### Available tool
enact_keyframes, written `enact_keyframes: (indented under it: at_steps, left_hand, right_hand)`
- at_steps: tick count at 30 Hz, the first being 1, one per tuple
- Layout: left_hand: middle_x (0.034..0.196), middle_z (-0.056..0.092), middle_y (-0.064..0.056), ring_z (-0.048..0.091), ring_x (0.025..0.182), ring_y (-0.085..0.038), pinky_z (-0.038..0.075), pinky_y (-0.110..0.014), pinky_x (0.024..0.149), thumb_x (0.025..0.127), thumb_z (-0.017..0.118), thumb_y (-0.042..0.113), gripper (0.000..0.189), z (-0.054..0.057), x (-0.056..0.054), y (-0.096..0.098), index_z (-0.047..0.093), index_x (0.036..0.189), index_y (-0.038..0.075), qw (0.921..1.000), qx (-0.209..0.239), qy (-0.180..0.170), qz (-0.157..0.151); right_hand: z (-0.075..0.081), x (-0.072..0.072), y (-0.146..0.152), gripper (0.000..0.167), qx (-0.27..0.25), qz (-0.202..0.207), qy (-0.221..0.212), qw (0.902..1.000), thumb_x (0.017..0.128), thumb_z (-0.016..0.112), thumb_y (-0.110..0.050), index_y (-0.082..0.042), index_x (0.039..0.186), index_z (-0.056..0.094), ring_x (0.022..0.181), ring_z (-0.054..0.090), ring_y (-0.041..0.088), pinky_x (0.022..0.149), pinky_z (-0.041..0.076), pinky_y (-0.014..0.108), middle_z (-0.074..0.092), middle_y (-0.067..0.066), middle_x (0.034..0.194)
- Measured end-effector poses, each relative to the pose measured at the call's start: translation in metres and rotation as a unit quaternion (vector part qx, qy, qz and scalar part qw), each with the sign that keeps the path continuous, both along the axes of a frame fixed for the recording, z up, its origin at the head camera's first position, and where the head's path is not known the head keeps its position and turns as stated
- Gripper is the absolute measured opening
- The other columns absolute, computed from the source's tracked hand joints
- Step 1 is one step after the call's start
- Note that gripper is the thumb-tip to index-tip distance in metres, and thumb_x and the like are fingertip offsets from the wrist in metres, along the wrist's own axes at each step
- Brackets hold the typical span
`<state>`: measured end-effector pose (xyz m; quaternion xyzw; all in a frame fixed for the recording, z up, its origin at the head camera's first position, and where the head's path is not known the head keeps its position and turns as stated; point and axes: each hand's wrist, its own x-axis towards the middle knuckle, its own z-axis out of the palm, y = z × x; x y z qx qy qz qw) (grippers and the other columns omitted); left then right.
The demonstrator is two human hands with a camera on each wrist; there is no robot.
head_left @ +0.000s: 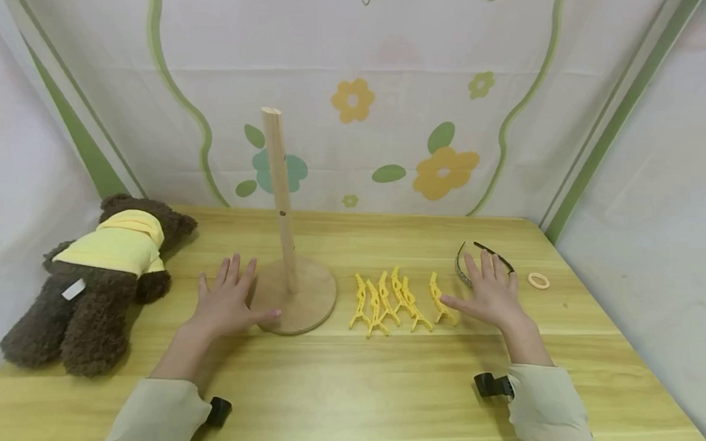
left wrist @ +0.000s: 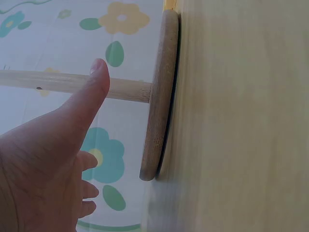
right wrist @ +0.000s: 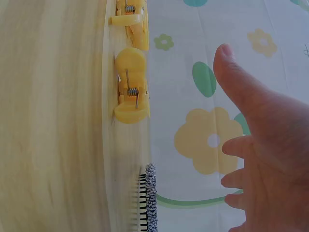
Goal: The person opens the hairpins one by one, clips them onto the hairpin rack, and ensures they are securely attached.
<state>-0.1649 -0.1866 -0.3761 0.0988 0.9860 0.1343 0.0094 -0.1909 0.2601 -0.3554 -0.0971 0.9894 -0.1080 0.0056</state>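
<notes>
My left hand (head_left: 226, 307) is spread with straight fingers beside a wooden stand, its thumb overlapping the edge of the round base (head_left: 315, 303) in the head view. An upright post (head_left: 281, 192) with small holes rises from that base. On the other side, my right hand (head_left: 493, 298) is spread too and holds nothing. It partly covers a black headband with a glittery, toothed band (right wrist: 151, 203). Just left of the right thumb lies a yellow spring hair clip (head_left: 435, 291). Several more yellow clips (head_left: 360, 302) lie in a row between the hands.
A brown teddy bear (head_left: 92, 322) in a yellow hooded top (head_left: 115, 248) lies at the left. A small pale ring (head_left: 539, 281) is right of the headband. The wood-grain table (head_left: 347, 389) meets a flowered cloth (head_left: 394, 47) behind and white cloth at both sides.
</notes>
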Motion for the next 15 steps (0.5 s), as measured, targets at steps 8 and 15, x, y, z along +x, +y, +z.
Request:
enact_keyframes:
  at_steps: [8,15]
  left_hand:
    - [0.139,-0.01,-0.023,-0.014,0.124,-0.035,-0.015,-0.061,0.086,0.062,0.043,0.077,0.112,0.0007,-0.0016,0.0008,0.003,0.139,0.006,1.0,0.006,0.0,0.0]
    - [0.138,-0.011,-0.024,-0.016,0.124,-0.034,-0.014,-0.06,0.087,0.063,0.045,0.076,0.112,0.0029,-0.0007,0.0011,0.003,0.139,0.004,0.9998,0.018,0.011,0.005]
  right_hand:
    - [0.0027,0.0018,-0.0015,0.105,0.002,-0.002,0.002,1.0,0.068,0.045,-0.071,-0.008,0.139,0.001,0.123,-0.015,0.04,0.086,-0.006,0.064,-0.009,0.024,0.139]
    - [0.0064,0.0029,-0.0087,0.103,-0.009,0.0,0.012,0.9999,0.07,0.049,-0.067,-0.007,0.139,0.003,0.123,-0.011,0.041,0.087,-0.004,0.064,-0.007,0.024,0.139]
